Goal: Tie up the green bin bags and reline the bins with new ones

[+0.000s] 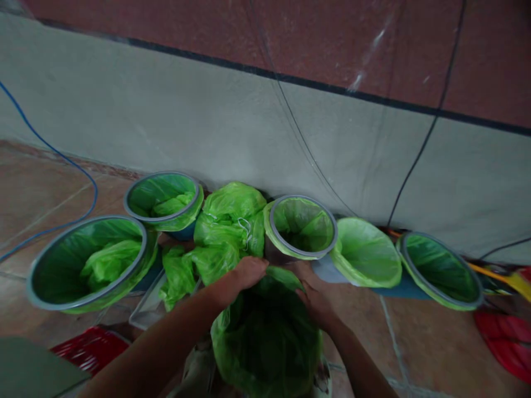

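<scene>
Both my hands are at the far rim of a bin lined with a green plastic bag right in front of me. My left hand is curled over the bag's edge, gripping it. On the right side of the same rim, my right hand has its fingers closed on the bag. A heap of loose green bags lies just beyond my left hand.
Several small bins lined with green bags stand along a grey wall: two at left, one in the middle, two at right. A blue cable runs over the tiled floor. Red items lie at lower left and right.
</scene>
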`<state>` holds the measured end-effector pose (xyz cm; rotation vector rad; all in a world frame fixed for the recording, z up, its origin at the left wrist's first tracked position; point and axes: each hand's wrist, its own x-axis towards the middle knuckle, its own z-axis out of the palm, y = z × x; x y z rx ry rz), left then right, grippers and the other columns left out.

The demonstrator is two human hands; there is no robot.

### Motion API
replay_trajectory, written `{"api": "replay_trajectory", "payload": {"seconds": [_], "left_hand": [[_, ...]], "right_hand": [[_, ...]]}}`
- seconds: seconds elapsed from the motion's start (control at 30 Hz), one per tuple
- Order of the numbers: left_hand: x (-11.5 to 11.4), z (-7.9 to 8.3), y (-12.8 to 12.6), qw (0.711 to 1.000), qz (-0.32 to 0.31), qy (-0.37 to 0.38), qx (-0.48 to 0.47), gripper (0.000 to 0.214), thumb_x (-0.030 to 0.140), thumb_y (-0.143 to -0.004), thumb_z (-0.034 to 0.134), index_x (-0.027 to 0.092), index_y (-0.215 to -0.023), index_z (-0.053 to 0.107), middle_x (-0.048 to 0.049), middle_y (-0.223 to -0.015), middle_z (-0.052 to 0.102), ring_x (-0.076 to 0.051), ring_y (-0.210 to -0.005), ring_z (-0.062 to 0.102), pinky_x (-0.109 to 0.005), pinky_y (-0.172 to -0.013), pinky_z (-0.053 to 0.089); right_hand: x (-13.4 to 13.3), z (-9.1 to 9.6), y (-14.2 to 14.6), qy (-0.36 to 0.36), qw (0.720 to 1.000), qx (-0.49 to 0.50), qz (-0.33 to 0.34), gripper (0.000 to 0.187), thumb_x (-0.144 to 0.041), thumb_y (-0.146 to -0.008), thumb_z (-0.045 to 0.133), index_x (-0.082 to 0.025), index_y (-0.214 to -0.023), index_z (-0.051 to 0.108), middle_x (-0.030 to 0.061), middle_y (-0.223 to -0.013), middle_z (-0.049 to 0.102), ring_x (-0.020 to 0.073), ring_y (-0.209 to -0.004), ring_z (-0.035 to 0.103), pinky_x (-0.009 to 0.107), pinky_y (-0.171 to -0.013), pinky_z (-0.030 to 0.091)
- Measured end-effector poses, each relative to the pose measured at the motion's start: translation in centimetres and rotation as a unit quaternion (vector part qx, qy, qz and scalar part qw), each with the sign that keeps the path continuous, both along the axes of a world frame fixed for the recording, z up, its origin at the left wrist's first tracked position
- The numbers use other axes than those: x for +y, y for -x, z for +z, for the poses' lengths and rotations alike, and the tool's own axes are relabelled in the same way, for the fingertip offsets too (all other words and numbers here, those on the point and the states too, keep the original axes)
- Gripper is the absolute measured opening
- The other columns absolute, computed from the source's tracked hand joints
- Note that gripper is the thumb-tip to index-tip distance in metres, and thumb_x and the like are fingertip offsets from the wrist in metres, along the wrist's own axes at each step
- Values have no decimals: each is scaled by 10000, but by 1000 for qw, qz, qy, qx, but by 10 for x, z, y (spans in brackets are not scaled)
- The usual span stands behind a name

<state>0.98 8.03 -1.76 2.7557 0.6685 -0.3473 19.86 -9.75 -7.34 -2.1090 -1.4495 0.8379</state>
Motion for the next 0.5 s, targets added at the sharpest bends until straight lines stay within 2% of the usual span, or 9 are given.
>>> {"api": "replay_trajectory", "payload": {"seconds": [0.1, 0.23, 0.3, 0.4, 0.5], "left_hand": [[-2, 5, -1, 1000, 10, 1, 26, 234, 216, -920, 503, 136, -1089, 644, -128, -995, 720, -277, -986, 688, -378, -843, 534], [-6, 15, -7, 998, 31, -5, -46, 356, 327, -871, 590, 148, -1178, 595, -133, -1149, 672, -295, -1077, 643, -428, -929, 499], [-9, 16, -13, 996, 11, -1, -93, 419, 361, -857, 609, 174, -1229, 563, -121, -1217, 643, -285, -1118, 619, -423, -954, 483], [-15, 9, -24, 997, -11, 15, -73, 275, 259, -890, 539, 175, -1145, 601, -111, -1151, 675, -265, -1072, 639, -424, -954, 476], [-22, 0, -31, 999, 17, 35, -23, 243, 164, -902, 455, 150, -1073, 627, -124, -1043, 707, -265, -1009, 663, -449, -958, 470]], "right_hand": [[0, 8, -7, 13, 998, 43, 38, 518, -425, -959, 387, -172, -1391, 521, 119, -1313, 644, 240, -1206, 607, 389, -1027, 473], [12, 18, -2, -36, 999, -28, -27, 548, -418, -941, 437, -150, -1418, 467, 153, -1363, 600, 260, -1253, 573, 422, -1063, 445], [22, 20, 6, -61, 996, -59, -22, 504, -364, -948, 426, -172, -1411, 477, 141, -1386, 584, 251, -1276, 554, 417, -1089, 417], [34, 19, 20, -14, 997, -70, 7, 451, -264, -954, 378, -159, -1367, 526, 142, -1313, 638, 243, -1199, 609, 393, -1051, 441], [37, 20, 28, 34, 997, -66, 2, 425, -243, -952, 375, -180, -1327, 565, 121, -1183, 708, 235, -1078, 671, 352, -948, 495]]}}
